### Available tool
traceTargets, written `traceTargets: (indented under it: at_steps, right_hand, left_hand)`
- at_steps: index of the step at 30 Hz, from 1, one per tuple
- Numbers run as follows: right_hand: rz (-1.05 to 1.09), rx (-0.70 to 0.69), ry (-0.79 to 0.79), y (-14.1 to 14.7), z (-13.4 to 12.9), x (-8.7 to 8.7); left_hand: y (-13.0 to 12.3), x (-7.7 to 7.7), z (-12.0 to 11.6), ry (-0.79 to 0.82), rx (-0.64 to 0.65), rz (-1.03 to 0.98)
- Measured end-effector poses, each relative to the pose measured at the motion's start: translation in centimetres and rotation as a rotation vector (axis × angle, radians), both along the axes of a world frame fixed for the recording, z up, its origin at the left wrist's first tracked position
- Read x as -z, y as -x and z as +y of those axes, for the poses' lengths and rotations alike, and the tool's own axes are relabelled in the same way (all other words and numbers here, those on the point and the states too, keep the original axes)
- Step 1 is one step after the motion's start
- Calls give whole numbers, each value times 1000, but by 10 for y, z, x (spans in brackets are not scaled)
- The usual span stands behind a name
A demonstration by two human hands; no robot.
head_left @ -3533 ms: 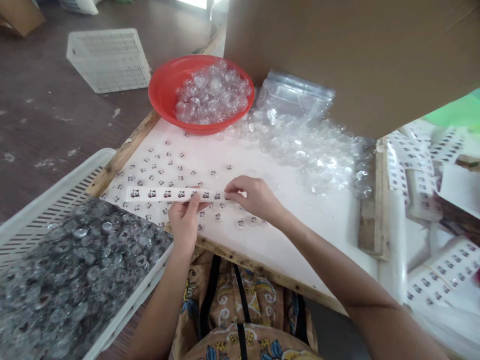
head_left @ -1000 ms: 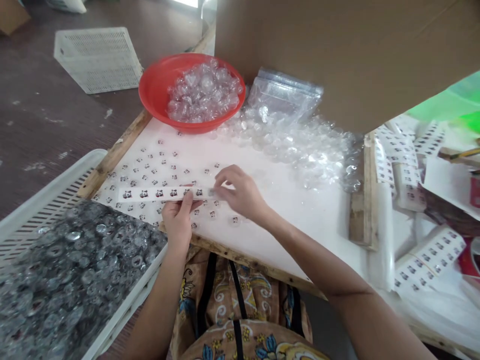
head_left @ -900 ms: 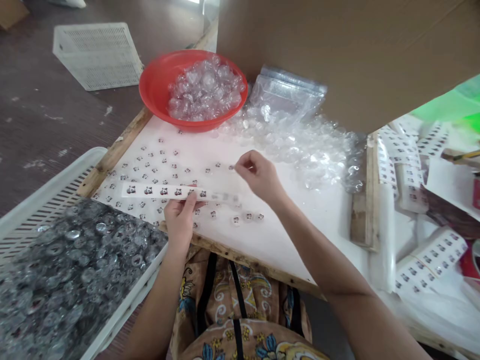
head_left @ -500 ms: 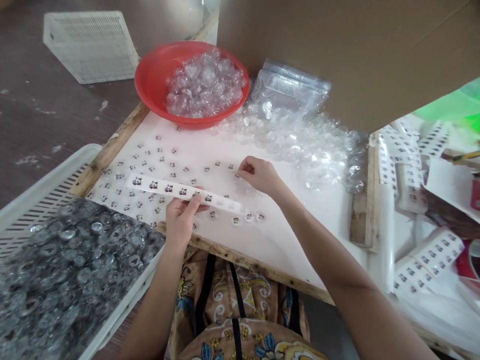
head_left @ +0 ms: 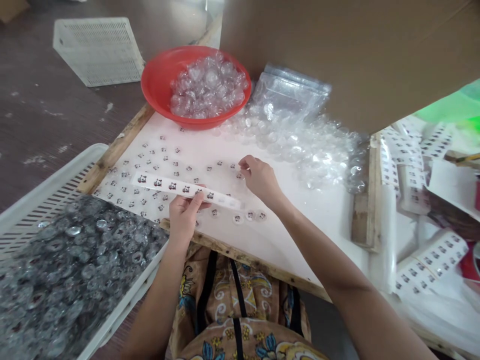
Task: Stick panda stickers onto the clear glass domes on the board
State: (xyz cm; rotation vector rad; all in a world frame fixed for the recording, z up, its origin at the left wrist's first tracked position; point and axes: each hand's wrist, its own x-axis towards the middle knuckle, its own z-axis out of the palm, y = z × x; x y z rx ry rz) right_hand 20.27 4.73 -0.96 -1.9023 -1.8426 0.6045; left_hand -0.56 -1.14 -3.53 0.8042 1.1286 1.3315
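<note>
My left hand (head_left: pixel 184 214) pinches a white strip of panda stickers (head_left: pixel 172 186) between thumb and fingers. The strip lies level above the white board (head_left: pixel 300 240); panda prints run along its left part and its right end is bare. My right hand (head_left: pixel 261 181) is low over the board, right of the strip, with fingers curled together. Whether a small piece is between its fingertips is hidden. A clear disc with a panda sticker (head_left: pixel 239 176) lies just under those fingertips. More small clear discs with panda stickers (head_left: pixel 237 219) are spread over the board's left and middle.
A red basin (head_left: pixel 157 90) of clear round pieces stands at the back. Loose clear discs (head_left: pixel 300 145) and a plastic bag (head_left: pixel 290 92) lie right of it. A white basket (head_left: pixel 93 155) full of clear pieces is at left. Sticker sheets (head_left: pixel 431 262) lie right, beyond a wooden edge (head_left: pixel 371 200).
The view has shifted slightly. My right hand's fingers have moved a little off the disc beneath them, so more of it shows. My left hand keeps its hold on the strip.
</note>
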Motion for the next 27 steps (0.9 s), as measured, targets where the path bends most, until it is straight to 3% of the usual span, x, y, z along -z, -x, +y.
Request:
traceTargets:
  at_steps: [4, 6, 12, 16, 18, 21, 24, 27]
  right_hand:
    - [274, -227, -23, 26, -21, -15]
    - [305, -325, -46, 41, -31, -16]
    - [79, -348, -303, 63, -51, -7]
    - [311, -313, -348, 49, -47, -19]
    - [429, -179, -297, 33, -37, -26]
    - [427, -4, -79, 3, -22, -27]
    - [308, -19, 130, -19, -16, -14]
    - [234, -37, 194, -23, -16, 0]
  left_hand:
    - [0, 1, -1, -11, 12, 57]
    - [0, 0, -2, -14, 7, 88]
    - [0, 0, -2, 7, -35, 20]
    - [-1, 0, 0, 39, -48, -26]
    - [-1, -1, 0, 52, -50, -19]
    - [0, -3, -1, 57, 5, -12]
    - [2, -5, -2, 50, 82, -18]
    - [3, -6, -2, 44, 104, -28]
